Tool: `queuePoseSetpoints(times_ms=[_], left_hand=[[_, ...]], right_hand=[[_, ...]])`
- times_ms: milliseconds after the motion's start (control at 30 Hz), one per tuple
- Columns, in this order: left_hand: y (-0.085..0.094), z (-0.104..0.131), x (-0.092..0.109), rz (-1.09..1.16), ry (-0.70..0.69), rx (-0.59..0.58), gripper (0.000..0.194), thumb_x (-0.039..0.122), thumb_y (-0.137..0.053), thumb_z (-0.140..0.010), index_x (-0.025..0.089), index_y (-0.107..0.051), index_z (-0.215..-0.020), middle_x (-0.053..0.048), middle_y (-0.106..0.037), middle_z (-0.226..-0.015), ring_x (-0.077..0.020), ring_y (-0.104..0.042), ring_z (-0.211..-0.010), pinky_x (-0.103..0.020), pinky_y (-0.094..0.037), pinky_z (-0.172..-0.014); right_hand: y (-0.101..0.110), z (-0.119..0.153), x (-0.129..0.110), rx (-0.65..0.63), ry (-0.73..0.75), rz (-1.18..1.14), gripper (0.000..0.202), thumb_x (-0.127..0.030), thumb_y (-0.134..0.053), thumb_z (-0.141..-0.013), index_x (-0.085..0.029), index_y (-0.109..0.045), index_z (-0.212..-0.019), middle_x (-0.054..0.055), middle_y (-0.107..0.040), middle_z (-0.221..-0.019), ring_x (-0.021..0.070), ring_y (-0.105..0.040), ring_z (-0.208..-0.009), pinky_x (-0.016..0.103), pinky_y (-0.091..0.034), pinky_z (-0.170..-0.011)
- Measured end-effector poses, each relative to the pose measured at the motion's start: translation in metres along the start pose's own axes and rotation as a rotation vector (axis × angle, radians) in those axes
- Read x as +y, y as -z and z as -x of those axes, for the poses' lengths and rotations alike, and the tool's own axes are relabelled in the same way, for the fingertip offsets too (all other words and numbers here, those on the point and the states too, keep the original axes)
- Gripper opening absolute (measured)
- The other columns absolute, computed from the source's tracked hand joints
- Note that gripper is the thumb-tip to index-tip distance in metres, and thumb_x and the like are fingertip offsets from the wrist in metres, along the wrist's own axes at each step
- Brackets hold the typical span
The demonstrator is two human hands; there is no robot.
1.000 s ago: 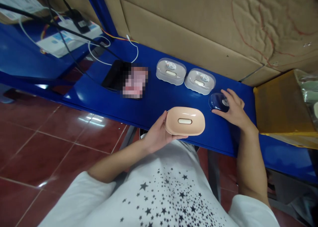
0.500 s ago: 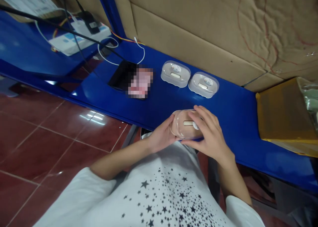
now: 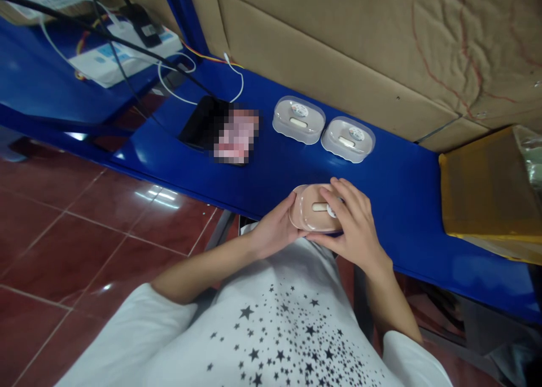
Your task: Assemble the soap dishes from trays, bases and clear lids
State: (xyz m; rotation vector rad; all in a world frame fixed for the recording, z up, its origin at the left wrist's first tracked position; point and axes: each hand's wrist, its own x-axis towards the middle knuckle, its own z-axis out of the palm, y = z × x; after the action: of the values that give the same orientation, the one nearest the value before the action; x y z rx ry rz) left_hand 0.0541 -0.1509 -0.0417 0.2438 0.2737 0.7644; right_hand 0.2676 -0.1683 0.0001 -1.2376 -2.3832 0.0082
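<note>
A pinkish oval box with a clear lid (image 3: 310, 211) is held between my hands at the bench's front edge. The lid carries a pale bar handle and a round white sticker, partly hidden by fingers. My left hand (image 3: 277, 224) grips the box's left end, thumb on top. Curved over the right end is my right hand (image 3: 353, 223), its fingers on the lid and thumb along the near side. Two whitish boxes of the same shape, a left one (image 3: 298, 121) and a right one (image 3: 348, 140), sit side by side farther back with lids on.
On the blue bench (image 3: 406, 206), a phone (image 3: 237, 135) with a blurred screen leans on a black stand. A cardboard carton (image 3: 483, 189) with yellow tape stands at right. Cables run to a white power strip (image 3: 122, 59) at left. Brown cardboard (image 3: 322, 48) lines the back.
Both hands keep their hold on the pinkish box, with barely any shift of the fingers. The view has moved slightly.
</note>
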Motion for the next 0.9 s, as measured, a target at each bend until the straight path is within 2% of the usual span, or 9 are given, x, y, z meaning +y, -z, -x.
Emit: queuePoseSetpoints(times_ms=[267, 433, 633, 733, 900], left_hand=[[0.005, 0.0, -0.002, -0.033, 0.009, 0.037, 0.054, 0.056, -0.047, -0.113, 0.021, -0.067, -0.149, -0.011, -0.069, -0.154, -0.0283, -0.058, -0.15, -0.042, -0.046, -0.123], [0.006, -0.001, -0.003, -0.044, 0.007, 0.023, 0.056, 0.057, -0.046, -0.113, 0.021, -0.067, -0.15, -0.011, -0.069, -0.154, -0.0284, -0.062, -0.145, -0.041, -0.05, -0.119], [0.006, -0.003, -0.003, -0.083, 0.012, 0.035, 0.058, 0.06, -0.048, -0.111, 0.021, -0.068, -0.149, -0.013, -0.07, -0.152, -0.0293, -0.067, -0.14, -0.04, -0.051, -0.115], [0.002, -0.002, -0.002, -0.117, 0.009, 0.044, 0.061, 0.062, -0.047, -0.111, 0.021, -0.067, -0.151, -0.014, -0.07, -0.152, -0.0314, -0.065, -0.142, -0.044, -0.05, -0.118], [0.0, 0.001, -0.001, -0.17, 0.013, 0.069, 0.064, 0.064, -0.049, -0.109, 0.019, -0.069, -0.149, -0.015, -0.071, -0.151, -0.033, -0.062, -0.146, -0.045, -0.047, -0.121]], right_hand=[[-0.01, 0.005, 0.002, 0.076, 0.003, 0.045, 0.103, -0.075, -0.072, -0.092, -0.036, -0.025, -0.175, 0.016, -0.054, -0.167, 0.0443, -0.051, -0.153, 0.062, -0.046, -0.12], [-0.009, 0.005, 0.003, 0.065, 0.013, 0.079, 0.104, -0.076, -0.071, -0.092, -0.038, -0.022, -0.175, 0.015, -0.055, -0.166, 0.0439, -0.055, -0.151, 0.062, -0.049, -0.118], [-0.005, 0.005, 0.009, 0.018, 0.074, 0.064, 0.108, -0.067, -0.079, -0.091, -0.033, -0.021, -0.177, 0.019, -0.051, -0.169, 0.0442, -0.051, -0.153, 0.064, -0.049, -0.119], [0.001, 0.005, 0.008, -0.037, 0.05, -0.001, 0.108, -0.065, -0.08, -0.092, -0.032, -0.021, -0.177, 0.019, -0.046, -0.172, 0.0438, -0.048, -0.156, 0.066, -0.047, -0.122], [0.021, 0.002, 0.007, -0.225, -0.064, -0.184, 0.117, -0.058, -0.086, -0.088, -0.031, -0.015, -0.177, 0.019, -0.044, -0.174, 0.0431, -0.046, -0.159, 0.067, -0.049, -0.123]])
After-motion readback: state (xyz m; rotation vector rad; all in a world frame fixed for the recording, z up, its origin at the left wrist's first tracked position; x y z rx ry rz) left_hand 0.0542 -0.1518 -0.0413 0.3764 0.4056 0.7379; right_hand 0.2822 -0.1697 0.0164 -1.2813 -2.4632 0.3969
